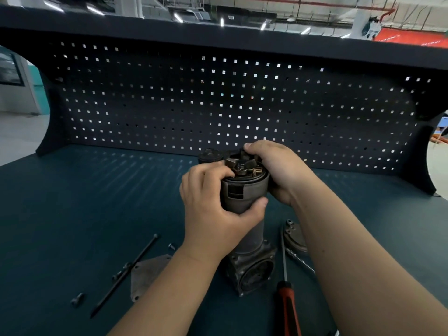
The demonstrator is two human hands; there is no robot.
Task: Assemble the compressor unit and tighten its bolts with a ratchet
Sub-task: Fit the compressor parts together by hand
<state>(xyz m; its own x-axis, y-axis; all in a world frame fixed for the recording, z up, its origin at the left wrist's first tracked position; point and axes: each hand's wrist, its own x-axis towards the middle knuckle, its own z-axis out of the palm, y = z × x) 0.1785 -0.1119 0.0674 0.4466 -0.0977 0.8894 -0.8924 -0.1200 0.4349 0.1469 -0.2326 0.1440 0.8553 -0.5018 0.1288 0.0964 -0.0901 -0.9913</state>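
The compressor unit (247, 241) stands upright on the workbench, a dark metal cylinder on a square flanged base. Its open top shows the brush assembly (243, 166) with brass parts. My left hand (213, 209) grips the upper cylinder from the left, thumb across the front. My right hand (274, 170) curls over the top rim from the right, fingertips on the brush parts. A long black bolt (126, 272) lies left of the base, with small bolts (77, 299) near it.
A flat grey cover plate (148, 275) lies at the left of the base, a round end cap (294, 238) at the right. A red-handled screwdriver (286, 287) lies by my right forearm. A dark cylindrical part (211, 155) stands behind. The pegboard wall (218, 105) closes the back.
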